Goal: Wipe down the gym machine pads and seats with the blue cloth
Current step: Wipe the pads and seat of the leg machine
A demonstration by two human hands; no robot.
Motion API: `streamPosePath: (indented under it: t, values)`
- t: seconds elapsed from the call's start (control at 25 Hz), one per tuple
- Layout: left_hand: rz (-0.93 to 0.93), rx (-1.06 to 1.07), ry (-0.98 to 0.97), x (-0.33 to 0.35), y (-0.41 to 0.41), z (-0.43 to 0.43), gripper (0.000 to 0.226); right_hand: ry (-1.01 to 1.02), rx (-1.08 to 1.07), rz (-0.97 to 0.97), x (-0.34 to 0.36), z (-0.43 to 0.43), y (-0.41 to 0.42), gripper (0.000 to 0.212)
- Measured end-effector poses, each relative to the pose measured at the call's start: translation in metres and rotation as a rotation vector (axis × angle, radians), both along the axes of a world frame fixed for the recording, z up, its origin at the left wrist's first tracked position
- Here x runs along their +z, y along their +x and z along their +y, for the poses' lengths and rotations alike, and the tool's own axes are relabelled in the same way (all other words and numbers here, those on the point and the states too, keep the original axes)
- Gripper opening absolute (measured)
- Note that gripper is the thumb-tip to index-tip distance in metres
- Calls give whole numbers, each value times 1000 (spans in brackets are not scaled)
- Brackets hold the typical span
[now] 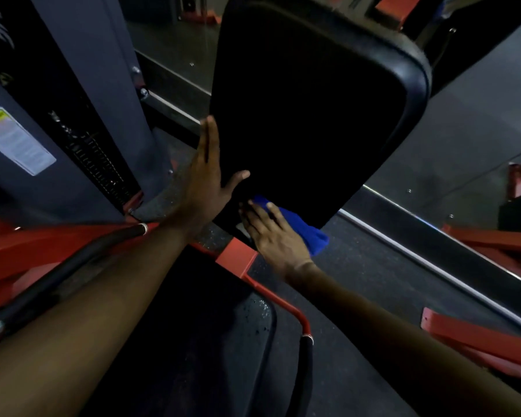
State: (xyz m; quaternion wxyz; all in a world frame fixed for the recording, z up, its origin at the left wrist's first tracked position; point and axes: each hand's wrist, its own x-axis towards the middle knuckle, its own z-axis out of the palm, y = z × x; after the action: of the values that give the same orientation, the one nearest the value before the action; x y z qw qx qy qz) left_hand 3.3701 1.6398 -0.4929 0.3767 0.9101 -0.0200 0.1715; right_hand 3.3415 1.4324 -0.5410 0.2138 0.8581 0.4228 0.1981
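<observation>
Your left hand (206, 176) flat, open on back pad (307, 115) edge, right hand (272, 234) beside it, straight fingers seemingly pressing blue cloth (303, 228)

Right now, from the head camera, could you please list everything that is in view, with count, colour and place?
back pad: one, black, centre, upright
blue cloth: one, blue, at the back pad's lower edge
seat: one, black, bottom centre, droplets on it
frame: one, red, along the seat's edge
handles: two, black, chrome ends, beside the seat
weight tower: one, grey, left
label: one, white and yellow, on the weight tower
left hand: flat against the back pad's left edge
right hand: presses the blue cloth on the back pad
</observation>
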Motion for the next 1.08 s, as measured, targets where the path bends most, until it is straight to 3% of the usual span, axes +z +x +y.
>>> streamPosePath:
  t: [0.28,0.56,0.84,0.96,1.08]
  values:
    - [13,-66,-32,-10,-3,14,98,-130,40,41,-7,-27,-6,58]
    - [-9,-70,-43,-33,1,14,92,-275,85,188,-47,25,-3,58]
    - [64,-19,-34,-7,-9,5,89,38,99,107,27,-41,-5,56]
    - [54,-48,5,32,-10,4,85,201,-6,143,67,-58,-6,66]
    - [-52,-73,125,79,-5,0,81,509,-145,99,98,-55,-10,71]
